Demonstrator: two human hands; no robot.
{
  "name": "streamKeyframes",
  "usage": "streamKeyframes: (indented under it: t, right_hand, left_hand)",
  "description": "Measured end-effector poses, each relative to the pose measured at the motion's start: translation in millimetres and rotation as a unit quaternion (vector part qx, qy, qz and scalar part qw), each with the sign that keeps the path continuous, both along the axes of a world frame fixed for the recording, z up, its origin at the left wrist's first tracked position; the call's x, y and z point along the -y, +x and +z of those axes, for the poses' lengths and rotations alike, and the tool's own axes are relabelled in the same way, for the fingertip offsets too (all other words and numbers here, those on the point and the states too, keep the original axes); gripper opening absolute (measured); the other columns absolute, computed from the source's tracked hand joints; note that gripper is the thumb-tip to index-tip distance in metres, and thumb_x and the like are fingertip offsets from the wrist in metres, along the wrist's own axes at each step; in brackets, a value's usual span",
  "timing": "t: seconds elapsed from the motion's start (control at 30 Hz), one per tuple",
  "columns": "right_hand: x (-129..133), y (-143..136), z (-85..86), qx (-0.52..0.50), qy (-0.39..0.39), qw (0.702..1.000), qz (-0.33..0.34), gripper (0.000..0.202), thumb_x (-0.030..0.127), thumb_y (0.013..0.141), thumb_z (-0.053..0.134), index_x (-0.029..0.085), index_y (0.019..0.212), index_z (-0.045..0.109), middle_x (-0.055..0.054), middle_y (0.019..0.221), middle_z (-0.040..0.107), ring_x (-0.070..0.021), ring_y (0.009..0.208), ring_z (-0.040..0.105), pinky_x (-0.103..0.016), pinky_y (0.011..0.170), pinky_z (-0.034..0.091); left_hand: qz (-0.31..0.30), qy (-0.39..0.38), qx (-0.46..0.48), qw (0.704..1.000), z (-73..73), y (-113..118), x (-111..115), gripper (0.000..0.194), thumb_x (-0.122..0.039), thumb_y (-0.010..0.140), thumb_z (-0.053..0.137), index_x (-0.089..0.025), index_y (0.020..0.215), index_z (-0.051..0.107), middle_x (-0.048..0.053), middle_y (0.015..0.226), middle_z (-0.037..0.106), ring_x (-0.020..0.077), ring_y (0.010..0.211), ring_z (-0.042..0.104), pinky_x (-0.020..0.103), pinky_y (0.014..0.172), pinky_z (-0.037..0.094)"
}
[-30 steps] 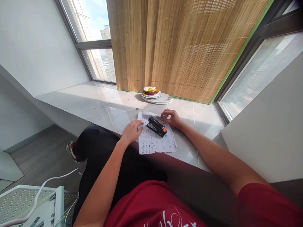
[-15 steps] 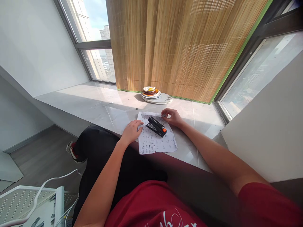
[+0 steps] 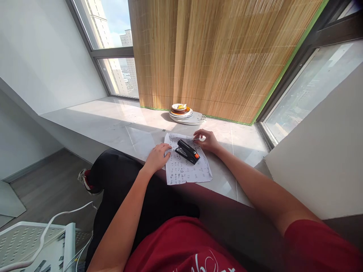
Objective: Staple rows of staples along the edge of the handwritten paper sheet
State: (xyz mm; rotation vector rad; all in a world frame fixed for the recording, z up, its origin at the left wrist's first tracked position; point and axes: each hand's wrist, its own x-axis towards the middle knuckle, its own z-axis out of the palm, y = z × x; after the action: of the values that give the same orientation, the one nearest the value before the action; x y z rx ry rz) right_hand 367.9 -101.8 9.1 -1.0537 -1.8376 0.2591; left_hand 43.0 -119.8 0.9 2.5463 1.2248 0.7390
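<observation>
Just below the frame's centre, a handwritten sheet [image 3: 187, 176] lies on the tiled surface [image 3: 110, 122]. The left hand [image 3: 157, 156] rests at its left edge, fingers loosely spread. A black stapler [image 3: 187, 152] sits mid-sheet. At the sheet's upper-right corner, the right hand [image 3: 208, 140] has fingers bent narrow; whether they hold anything, I cannot tell. Beyond, stacked plates [image 3: 181, 115].

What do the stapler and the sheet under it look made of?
Stapler: probably hard plastic outside, judging by its smooth black-and-orange casing; any metal parts are too small to confirm. Sheet: thin, matte white paper, going by its handwriting-like marks and uneven edges.
</observation>
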Motion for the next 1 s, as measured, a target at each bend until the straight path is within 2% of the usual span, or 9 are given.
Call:
streamKeyframes:
  t: [0.13, 0.37, 0.73, 0.87, 1.0]
  right_hand:
    - [1.2, 0.5, 1.6, 0.020, 0.007, 1.000, -0.005, 0.013, 0.038, 0.083, 0.077, 0.026, 0.090, 0.076, -0.004, 0.082, 0.075, -0.0229, 0.078, 0.062, -0.041, 0.074, 0.051]
    - [-3.1, -0.8, -0.1, 0.025, 0.018, 0.999, -0.008, 0.027, 0.054, 0.090, 0.076, 0.027, 0.086, 0.079, -0.008, 0.083, 0.076, -0.0257, 0.080, 0.059, -0.042, 0.071, 0.049]
    - [-9.4, -0.8, -5.8, 0.059, 0.029, 0.997, -0.046, 0.026, 0.047, 0.095, 0.070, 0.027, 0.081, 0.078, -0.008, 0.087, 0.076, -0.0270, 0.084, 0.060, -0.044, 0.077, 0.051]
    - [-12.6, 5.2, -7.4, 0.008, 0.018, 0.995, -0.097, 0.034, 0.048, 0.100, 0.059, 0.026, 0.081, 0.077, -0.007, 0.082, 0.076, -0.0261, 0.082, 0.063, -0.043, 0.077, 0.050]
    - [-13.0, 10.9, -6.8, -0.065, -0.012, 0.987, -0.148, 0.043, 0.056, 0.099, 0.058, 0.025, 0.077, 0.076, -0.006, 0.078, 0.077, -0.0263, 0.082, 0.069, -0.042, 0.078, 0.052]
  left_hand:
    - [-0.001, 0.000, -0.003, 1.000, -1.7, -0.6, -1.4, 0.030, -0.029, 0.105, 0.052, -0.026, 0.130, 0.069, 0.006, 0.144, 0.066, 0.0300, 0.137, 0.058, 0.047, 0.119, 0.047]
    - [-0.002, 0.001, 0.003, 1.000, -2.5, -0.4, -1.7, 0.030, -0.029, 0.105, 0.052, -0.025, 0.130, 0.068, 0.006, 0.143, 0.066, 0.0301, 0.136, 0.058, 0.049, 0.119, 0.046]
    - [0.001, -0.001, 0.008, 1.000, 0.6, 1.0, 0.7, 0.029, -0.027, 0.103, 0.053, -0.026, 0.128, 0.070, 0.006, 0.142, 0.067, 0.0302, 0.136, 0.058, 0.049, 0.119, 0.046]
    - [0.000, -0.001, 0.010, 1.000, 1.4, 1.2, 1.5, 0.030, -0.027, 0.103, 0.053, -0.025, 0.128, 0.069, 0.006, 0.142, 0.067, 0.0303, 0.136, 0.058, 0.050, 0.119, 0.046]
    - [-0.001, 0.002, 0.008, 1.000, -0.5, 0.8, -0.4, 0.030, -0.027, 0.104, 0.052, -0.024, 0.129, 0.069, 0.007, 0.142, 0.067, 0.0302, 0.136, 0.058, 0.050, 0.120, 0.046]
